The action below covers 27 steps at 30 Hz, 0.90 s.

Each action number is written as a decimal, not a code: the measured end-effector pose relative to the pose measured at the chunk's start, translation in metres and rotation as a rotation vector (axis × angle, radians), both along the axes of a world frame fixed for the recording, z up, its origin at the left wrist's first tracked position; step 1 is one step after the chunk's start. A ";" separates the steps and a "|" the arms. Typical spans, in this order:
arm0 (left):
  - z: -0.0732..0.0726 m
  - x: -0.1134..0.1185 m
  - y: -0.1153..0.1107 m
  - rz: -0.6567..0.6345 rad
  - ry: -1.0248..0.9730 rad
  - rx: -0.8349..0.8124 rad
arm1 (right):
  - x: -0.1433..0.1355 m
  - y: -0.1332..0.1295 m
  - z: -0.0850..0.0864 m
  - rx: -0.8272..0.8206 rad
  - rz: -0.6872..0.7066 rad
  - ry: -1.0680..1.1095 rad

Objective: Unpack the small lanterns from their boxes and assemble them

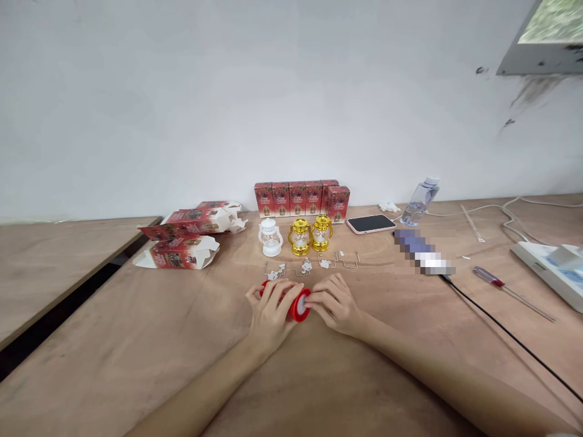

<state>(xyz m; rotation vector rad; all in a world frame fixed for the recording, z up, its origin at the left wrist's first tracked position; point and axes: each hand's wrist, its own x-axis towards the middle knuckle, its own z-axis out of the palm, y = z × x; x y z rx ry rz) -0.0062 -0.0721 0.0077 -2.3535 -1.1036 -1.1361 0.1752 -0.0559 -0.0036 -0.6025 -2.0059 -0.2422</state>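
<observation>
My left hand (272, 314) is wrapped round a small red lantern (298, 306) that lies on its side, its round base turned to the right. A pale disc shows inside the red rim of the base. At that disc, the thumb and fingertips of my right hand (336, 305) are pinched together; whatever they hold is hidden. Just beyond my hands stand a white lantern (271, 238) and two gold ones (300, 238). Bent wire handles (348, 261) and small pale parts (306, 266) lie between the lanterns and my hands.
Red printed boxes (297, 199) stand in a row by the wall. Opened boxes (182, 253) lie at the left, near a table gap. Rightward are a phone (371, 224), a tilted water bottle (419, 202), a black cable (501, 331), a screwdriver (514, 294) and a power strip (546, 270).
</observation>
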 end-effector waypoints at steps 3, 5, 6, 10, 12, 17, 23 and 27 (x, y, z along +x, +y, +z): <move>0.000 0.000 0.000 -0.004 0.001 -0.004 | 0.000 0.000 0.000 0.012 0.000 -0.004; -0.001 0.000 0.000 0.005 0.007 -0.016 | 0.001 0.001 0.001 0.006 0.000 -0.006; -0.001 0.000 -0.001 0.011 0.008 -0.021 | 0.001 0.001 0.001 -0.001 -0.002 -0.011; -0.003 -0.001 -0.001 0.015 0.006 -0.066 | 0.002 0.001 0.001 -0.013 -0.010 -0.039; -0.002 -0.002 -0.001 0.005 0.004 -0.079 | 0.001 0.001 0.001 -0.014 -0.006 -0.051; 0.000 -0.002 -0.002 -0.006 -0.012 -0.062 | 0.001 0.000 0.004 0.002 0.003 -0.059; 0.001 -0.002 -0.002 -0.012 0.027 -0.023 | 0.000 -0.001 0.005 0.066 0.022 -0.094; 0.000 -0.001 -0.001 -0.008 0.039 -0.018 | 0.000 -0.001 0.004 0.083 0.023 -0.101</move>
